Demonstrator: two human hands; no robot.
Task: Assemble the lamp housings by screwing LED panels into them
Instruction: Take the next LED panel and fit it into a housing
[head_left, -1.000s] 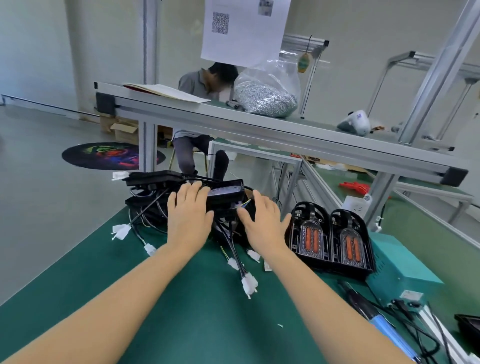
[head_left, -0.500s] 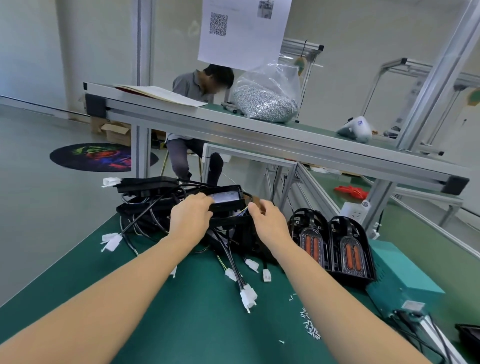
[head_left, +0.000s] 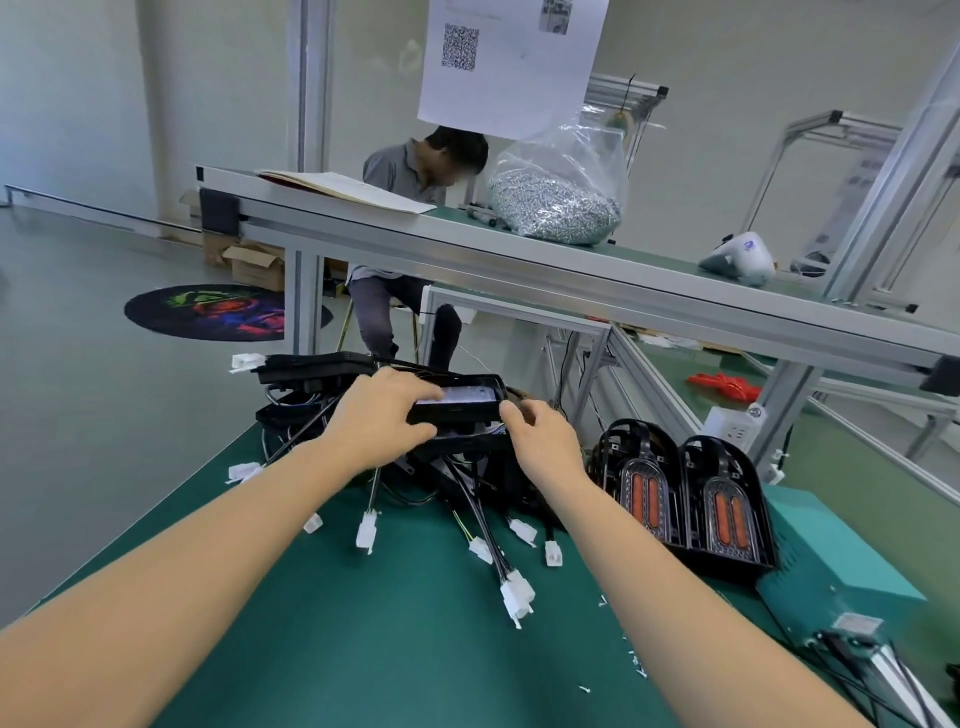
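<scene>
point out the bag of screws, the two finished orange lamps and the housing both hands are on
bag of screws (head_left: 558, 210), head view, on the screw heap inside
finished orange lamps (head_left: 724, 506), head view, right lamp's orange lens
housing (head_left: 462, 402), head view, its top face

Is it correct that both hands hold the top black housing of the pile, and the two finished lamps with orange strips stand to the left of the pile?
Not quite. In the head view the left hand and right hand do grip the top black housing, but the two finished lamps stand to the right of the pile, beside the teal box.
</scene>
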